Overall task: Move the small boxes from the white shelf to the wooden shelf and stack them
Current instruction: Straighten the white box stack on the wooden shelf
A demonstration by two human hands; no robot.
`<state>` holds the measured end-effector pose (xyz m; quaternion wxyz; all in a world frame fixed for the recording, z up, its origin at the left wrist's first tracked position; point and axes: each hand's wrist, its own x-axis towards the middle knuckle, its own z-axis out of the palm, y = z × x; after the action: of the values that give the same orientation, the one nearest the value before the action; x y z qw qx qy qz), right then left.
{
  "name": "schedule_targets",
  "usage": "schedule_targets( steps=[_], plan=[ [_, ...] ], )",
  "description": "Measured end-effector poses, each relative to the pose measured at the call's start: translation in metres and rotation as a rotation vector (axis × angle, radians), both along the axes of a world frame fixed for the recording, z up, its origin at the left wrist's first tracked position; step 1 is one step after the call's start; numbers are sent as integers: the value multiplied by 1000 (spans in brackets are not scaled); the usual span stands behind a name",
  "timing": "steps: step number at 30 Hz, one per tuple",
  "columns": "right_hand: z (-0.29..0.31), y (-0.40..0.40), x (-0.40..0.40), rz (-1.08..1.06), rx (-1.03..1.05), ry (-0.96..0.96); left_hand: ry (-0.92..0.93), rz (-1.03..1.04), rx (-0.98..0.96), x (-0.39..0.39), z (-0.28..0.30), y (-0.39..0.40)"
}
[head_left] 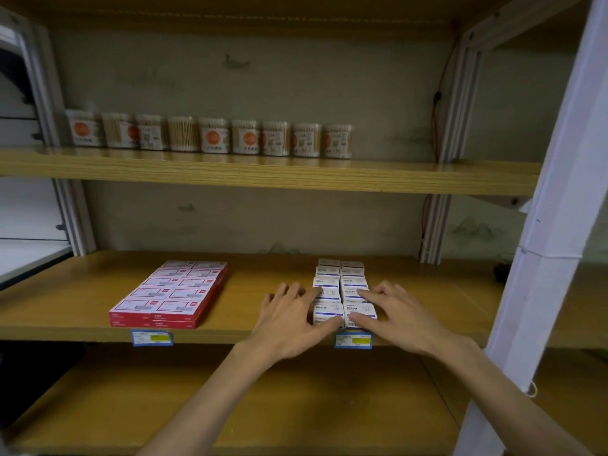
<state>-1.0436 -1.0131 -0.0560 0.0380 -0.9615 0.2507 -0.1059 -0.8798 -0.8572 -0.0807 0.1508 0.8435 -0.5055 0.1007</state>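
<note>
Resting both hands on the small white boxes (343,292), your left hand (289,320) and right hand (393,315) lie with relaxed, spread fingers, grasping nothing. The boxes form two columns running front to back on the wooden shelf (82,301). Red boxes (171,292) lie well apart to the left.

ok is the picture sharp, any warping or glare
Head view: wide-angle bend bows the upper wooden shelf and white post; cotton swab jars look soft, small white boxes clearer; dim even light, faint sheen on wood, no strong glare.
</note>
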Motion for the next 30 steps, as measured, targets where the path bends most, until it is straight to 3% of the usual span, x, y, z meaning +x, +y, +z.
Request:
schedule_targets(
  steps=[13, 17, 23, 30],
  plan=[
    [-4, 9, -5, 14, -4, -12, 19, -93, -18, -7, -14, 5],
    [3, 0, 1, -68, 33, -82, 128, -35, -125, -4, 0, 4],
    [2, -20, 26, -116, 102, -8, 362, 15, -15, 3, 19, -17],
    [-1, -17, 30, -78, 103, -7, 290, -9, -46, 8, 10, -19]
  ],
)
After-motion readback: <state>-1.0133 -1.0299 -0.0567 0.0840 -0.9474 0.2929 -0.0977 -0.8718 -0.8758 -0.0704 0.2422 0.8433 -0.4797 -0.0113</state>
